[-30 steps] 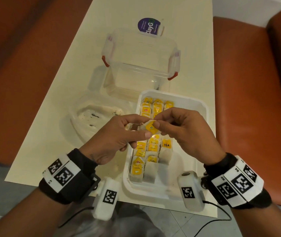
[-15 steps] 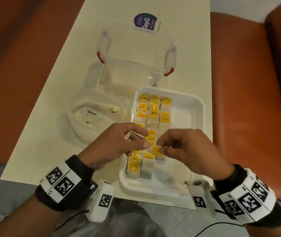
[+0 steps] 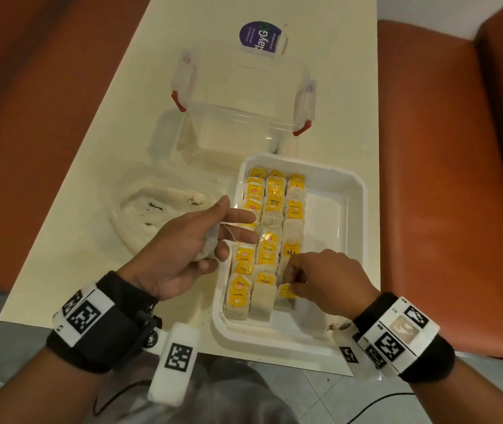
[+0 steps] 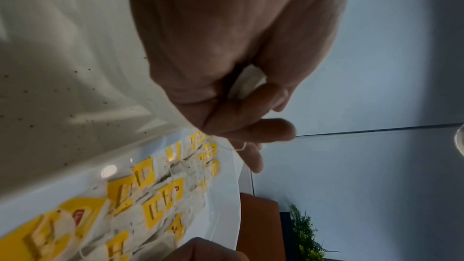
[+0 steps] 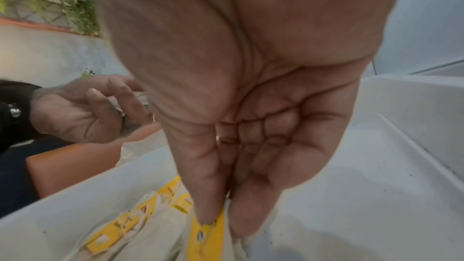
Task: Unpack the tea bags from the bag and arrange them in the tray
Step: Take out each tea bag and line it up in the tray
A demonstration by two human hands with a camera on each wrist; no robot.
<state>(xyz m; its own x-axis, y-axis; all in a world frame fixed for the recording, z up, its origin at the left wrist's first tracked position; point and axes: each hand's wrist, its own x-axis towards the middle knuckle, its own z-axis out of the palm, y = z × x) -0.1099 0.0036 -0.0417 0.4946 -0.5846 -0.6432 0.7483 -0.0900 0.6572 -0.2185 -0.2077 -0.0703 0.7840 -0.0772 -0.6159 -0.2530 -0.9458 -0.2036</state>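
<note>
A white tray (image 3: 358, 228) near the table's front edge holds three columns of tea bags (image 3: 270, 240) with yellow tags. My right hand (image 3: 293, 283) is low over the near end of the right column. Its thumb and fingers pinch a yellow-tagged tea bag (image 3: 287, 291), which shows close up as a tea bag (image 5: 208, 233) touching the tray floor. My left hand (image 3: 222, 240) hovers at the tray's left edge. It grips a white tea bag pouch (image 3: 210, 246) with its string trailing, index and middle fingers stretched out. The pouch (image 4: 247, 82) sits between curled fingers.
A crumpled clear plastic bag (image 3: 158, 215) with tea dust lies left of the tray. Behind the tray stands a clear box (image 3: 244, 96) with red clips, and a purple-labelled packet (image 3: 260, 38) beyond it. Orange seats flank the table. The tray's right half (image 3: 329, 240) is bare.
My right hand has drawn the tagged tea bag away from my left hand and lowered it to the near end of the right column. My left hand has spread its index and middle fingers.
</note>
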